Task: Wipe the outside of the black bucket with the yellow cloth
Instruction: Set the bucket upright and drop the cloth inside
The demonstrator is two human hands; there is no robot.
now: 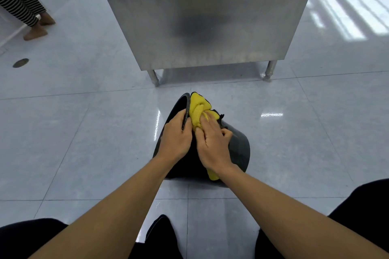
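Note:
The black bucket [240, 149] lies tipped on its side on the tiled floor, its rim to the left and its base to the right. My left hand [175, 139] grips the rim. My right hand [212, 141] presses the yellow cloth [196, 109] flat against the bucket's outer wall just beside the rim. A corner of the cloth also sticks out under my right wrist. Much of the bucket's near side is hidden by my hands.
A stainless steel cabinet [206, 17] on short legs stands just beyond the bucket. A person in striped trousers [19, 0] stands at the far left. A round floor drain [20, 62] lies on the left. My dark-clothed knees [364, 202] frame the bottom of the view.

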